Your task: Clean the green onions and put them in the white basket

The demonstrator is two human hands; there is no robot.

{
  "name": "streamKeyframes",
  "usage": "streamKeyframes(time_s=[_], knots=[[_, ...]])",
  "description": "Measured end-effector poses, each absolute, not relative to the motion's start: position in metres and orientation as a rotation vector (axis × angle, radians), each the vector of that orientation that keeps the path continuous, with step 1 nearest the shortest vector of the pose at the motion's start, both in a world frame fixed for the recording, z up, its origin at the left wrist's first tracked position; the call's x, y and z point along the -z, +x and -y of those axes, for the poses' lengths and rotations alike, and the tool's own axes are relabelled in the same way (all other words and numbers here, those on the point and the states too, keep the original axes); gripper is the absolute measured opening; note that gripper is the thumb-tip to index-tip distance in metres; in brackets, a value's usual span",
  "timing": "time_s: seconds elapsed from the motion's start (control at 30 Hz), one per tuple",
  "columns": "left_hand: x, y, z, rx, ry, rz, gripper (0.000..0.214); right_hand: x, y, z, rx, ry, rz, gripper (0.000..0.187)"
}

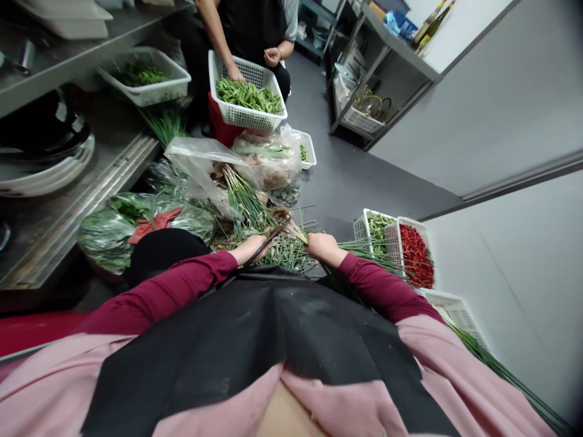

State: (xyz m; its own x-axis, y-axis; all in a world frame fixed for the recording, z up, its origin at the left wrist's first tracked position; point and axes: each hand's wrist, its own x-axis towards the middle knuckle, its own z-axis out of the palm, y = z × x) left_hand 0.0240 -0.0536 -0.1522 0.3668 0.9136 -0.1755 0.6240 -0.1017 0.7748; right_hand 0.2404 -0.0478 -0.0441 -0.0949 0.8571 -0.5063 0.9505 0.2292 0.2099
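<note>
My right hand (322, 247) is closed round a bunch of scallions (298, 232). Their roots point toward the middle, and the long green leaves trail off to the right under my forearm. My left hand (252, 249) is closed on a thin, dark, knife-like blade (273, 233), whose far end reaches the root end of the bunch. Its exact kind is hard to make out. Below and between my hands lies a heap of scallion trimmings (291, 254). More scallions (248, 197) with their roots on lie in an opened plastic bag (204, 152) just beyond my left hand.
Opposite me, a person's hand (235, 74) reaches into a white basket (248, 118) of green pods. Baskets of red chillies (415, 255) and green peppers (380, 227) stand at right by the wall. Bagged greens (107, 233) and a metal shelf (104, 200) lie at left.
</note>
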Motion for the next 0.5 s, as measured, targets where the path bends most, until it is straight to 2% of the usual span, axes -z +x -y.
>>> streamKeyframes(time_s=[0.1,0.27,0.33,0.43,0.47,0.5], knots=[[0.149,0.023,0.056,-0.425,1.789,-1.283,0.021,0.047,0.242,0.049,0.233,1.648,-1.963,0.032],[0.129,-0.005,0.047,-0.122,1.592,-1.139,0.021,0.035,0.266,0.036,0.231,1.735,-1.876,0.031],[0.117,-0.040,0.032,-0.228,1.614,-1.259,0.024,0.015,0.286,0.024,0.211,1.889,-1.854,0.032],[0.101,-0.122,0.007,-0.680,1.631,-1.776,0.031,-0.026,0.317,0.000,0.067,2.226,-2.067,0.036],[0.097,-0.151,0.002,-0.787,1.580,-1.827,0.036,-0.040,0.325,-0.009,0.032,2.348,-2.215,0.036],[0.094,-0.177,0.001,-0.864,1.512,-1.684,0.041,-0.053,0.331,-0.017,0.032,2.445,-2.395,0.037]])
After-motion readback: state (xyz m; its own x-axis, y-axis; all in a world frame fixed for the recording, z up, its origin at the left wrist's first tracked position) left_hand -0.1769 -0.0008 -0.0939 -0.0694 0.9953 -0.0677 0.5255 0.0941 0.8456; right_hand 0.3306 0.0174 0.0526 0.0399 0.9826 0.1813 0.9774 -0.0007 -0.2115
